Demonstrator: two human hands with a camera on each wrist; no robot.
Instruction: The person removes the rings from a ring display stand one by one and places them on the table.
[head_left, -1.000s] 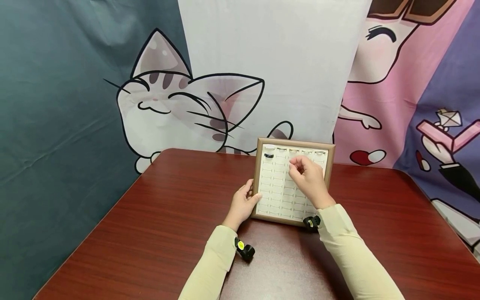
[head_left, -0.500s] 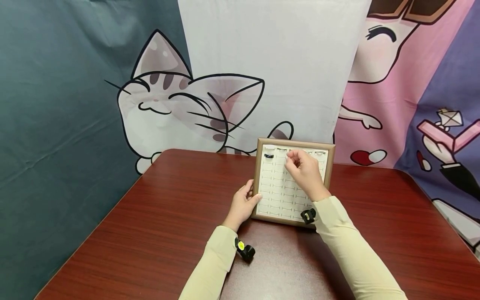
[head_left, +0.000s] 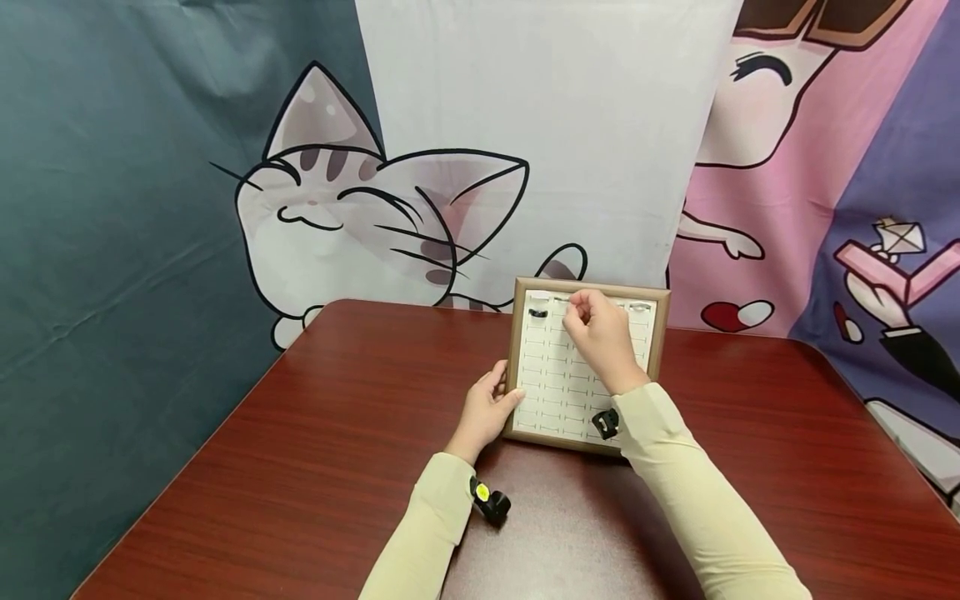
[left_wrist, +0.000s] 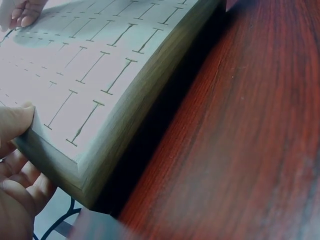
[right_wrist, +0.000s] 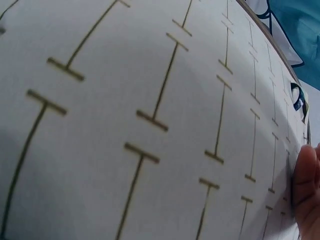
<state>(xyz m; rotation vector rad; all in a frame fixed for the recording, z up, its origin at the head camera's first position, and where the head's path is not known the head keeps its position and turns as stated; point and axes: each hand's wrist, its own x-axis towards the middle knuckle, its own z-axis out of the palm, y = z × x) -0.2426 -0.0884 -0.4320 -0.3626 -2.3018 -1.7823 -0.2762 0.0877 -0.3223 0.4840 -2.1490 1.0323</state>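
A ring display board [head_left: 551,392] with a wooden frame and a white slotted face leans up on the table. My left hand [head_left: 486,408] grips its left edge; in the left wrist view the thumb [left_wrist: 17,120] lies on the front and the fingers curl behind. My right hand [head_left: 600,337] is at the upper middle of the face, thumb and forefinger drawn together near the top row. Whether a ring is between those fingertips cannot be seen. A dark ring [head_left: 537,313] sits in the second row at the left. A thin, pale ring [head_left: 640,307] shows at the top right.
The board stands on a reddish-brown wooden table [head_left: 352,433]. Behind the table hangs a cartoon-printed cloth [head_left: 600,125]. A black wrist camera [head_left: 491,502] is on the left sleeve and another black camera [head_left: 605,423] on the right.
My right hand has shifted left and slightly up across the board's face, toward the top row, covering more of the pale rings there. The left hand and the board stay where they were.
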